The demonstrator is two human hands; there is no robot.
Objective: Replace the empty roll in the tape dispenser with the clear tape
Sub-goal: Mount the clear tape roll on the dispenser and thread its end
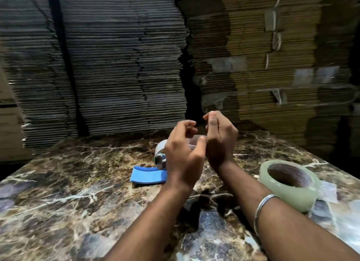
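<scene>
Lying flat, clear tape, hole upward, beside right hand.

This is a packing storeroom or warehouse. Tall stacks of flattened cardboard fill the back wall, some bundles tied with strapping, and a marble table in front holds a tape roll.
</scene>
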